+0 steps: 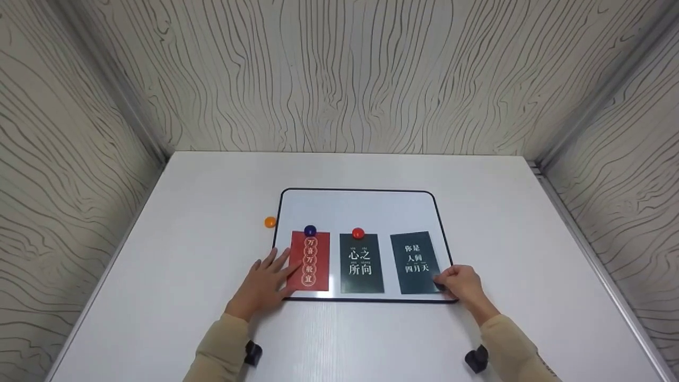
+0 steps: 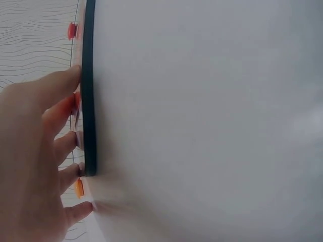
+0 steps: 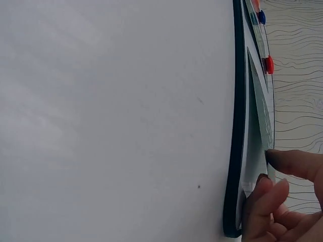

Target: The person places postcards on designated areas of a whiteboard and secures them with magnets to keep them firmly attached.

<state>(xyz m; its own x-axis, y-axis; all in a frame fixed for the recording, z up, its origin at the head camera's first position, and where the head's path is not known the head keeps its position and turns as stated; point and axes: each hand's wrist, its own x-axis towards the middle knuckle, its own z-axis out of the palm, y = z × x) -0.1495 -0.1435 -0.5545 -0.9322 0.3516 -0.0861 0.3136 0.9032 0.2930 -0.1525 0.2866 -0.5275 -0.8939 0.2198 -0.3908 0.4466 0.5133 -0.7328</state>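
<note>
A white magnetic board [image 1: 360, 209] with a dark rim lies on the table. My left hand [image 1: 265, 284], fingers spread, rests across its lower left edge, touching the red card [image 1: 316, 260]. My right hand [image 1: 462, 284] pinches the lower right edge of the rightmost dark green card [image 1: 416, 260] between thumb and fingers. In the right wrist view that card [image 3: 258, 121] is lifted off the board along this side. A blue round magnet [image 1: 310, 231] sits on the red card's top edge, a red magnet [image 1: 358, 233] on the middle green card [image 1: 362, 278].
An orange magnet [image 1: 270, 222] lies just outside the board's left rim. White table surface [image 1: 212, 196] surrounds the board. Wood-grain patterned panels [image 1: 339, 79] enclose the table at the back and both sides.
</note>
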